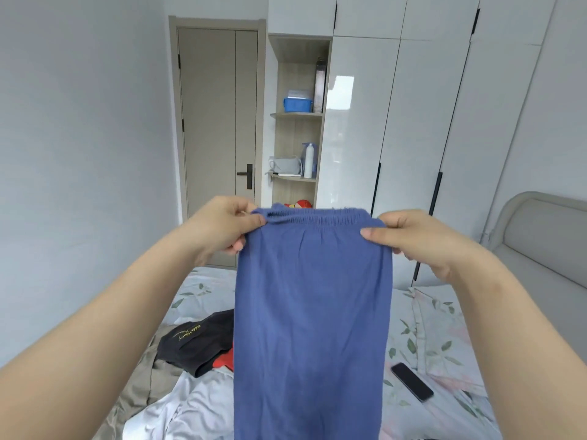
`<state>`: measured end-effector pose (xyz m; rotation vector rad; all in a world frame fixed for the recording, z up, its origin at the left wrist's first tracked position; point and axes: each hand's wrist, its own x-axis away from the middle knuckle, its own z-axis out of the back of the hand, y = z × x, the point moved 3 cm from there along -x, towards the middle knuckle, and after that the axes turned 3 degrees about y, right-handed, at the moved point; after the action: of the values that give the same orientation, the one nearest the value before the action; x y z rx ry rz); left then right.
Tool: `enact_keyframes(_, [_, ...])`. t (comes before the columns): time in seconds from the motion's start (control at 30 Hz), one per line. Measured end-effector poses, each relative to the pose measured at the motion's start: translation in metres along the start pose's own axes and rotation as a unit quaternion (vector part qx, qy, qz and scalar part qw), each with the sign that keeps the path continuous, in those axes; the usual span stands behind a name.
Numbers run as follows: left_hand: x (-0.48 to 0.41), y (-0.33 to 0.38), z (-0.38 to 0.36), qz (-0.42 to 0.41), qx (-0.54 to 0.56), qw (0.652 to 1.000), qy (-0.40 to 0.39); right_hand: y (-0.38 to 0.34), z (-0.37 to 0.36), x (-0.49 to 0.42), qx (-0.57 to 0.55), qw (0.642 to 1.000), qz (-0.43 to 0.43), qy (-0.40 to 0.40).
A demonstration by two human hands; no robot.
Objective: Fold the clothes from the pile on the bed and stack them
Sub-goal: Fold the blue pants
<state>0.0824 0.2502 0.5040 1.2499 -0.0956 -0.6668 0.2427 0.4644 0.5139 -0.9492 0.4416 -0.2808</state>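
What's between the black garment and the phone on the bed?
In the head view the blue garment, held up by the left hand and right hand, hangs between black garment and phone; the bed behind it is hidden.

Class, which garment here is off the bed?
The blue elastic-waisted garment: the left hand and right hand pinch its waistband corners, while the black garment and white garment lie on the bed.
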Motion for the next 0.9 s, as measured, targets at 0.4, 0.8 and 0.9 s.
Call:
enact_keyframes(0.4, [-0.067,-0.083,-0.071,0.122,0.105,0.987,0.009,0.087,-0.06,-0.066,-0.141,0.977,-0.122,0.1])
enact_keyframes(0.8, [-0.028,0.029,-0.03,-0.194,0.162,0.966,0.061,0.007,0.002,-0.018,-0.178,0.959,0.133,0.176])
enact_keyframes(0.9, [0.016,0.014,-0.022,-0.181,0.148,0.971,0.045,0.01,-0.008,0.029,-0.167,0.964,0.129,0.16])
